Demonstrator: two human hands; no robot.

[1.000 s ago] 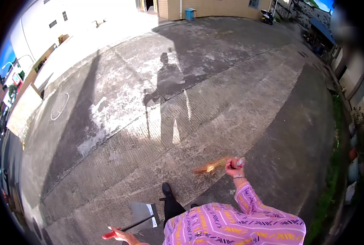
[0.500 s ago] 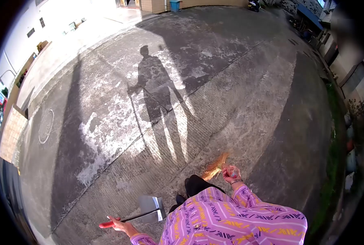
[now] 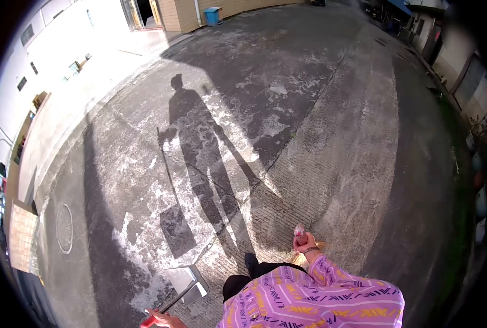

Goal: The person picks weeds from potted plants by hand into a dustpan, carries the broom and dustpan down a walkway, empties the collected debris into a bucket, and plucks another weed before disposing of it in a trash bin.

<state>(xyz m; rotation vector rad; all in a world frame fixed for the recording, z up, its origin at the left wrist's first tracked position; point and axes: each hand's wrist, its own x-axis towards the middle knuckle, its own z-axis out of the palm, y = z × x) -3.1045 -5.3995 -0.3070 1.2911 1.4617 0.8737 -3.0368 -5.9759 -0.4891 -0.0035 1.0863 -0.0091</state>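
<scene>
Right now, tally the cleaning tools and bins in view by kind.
Broom, in the right hand: 1
Dustpan, its handle in the left hand: 1
Blue bin by the far wall: 1
Total: 3

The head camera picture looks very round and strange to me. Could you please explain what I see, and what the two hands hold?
The camera sits on a person's head and looks down, so the wide lens bends the edges. At the bottom you see the purple patterned shirt. The right hand has its grip closed on a straw broom, of which only the handle top and some bristles show. The left hand grips the red handle of a metal dustpan, which is low over the concrete ground. The dark shape is the person's shadow.
</scene>
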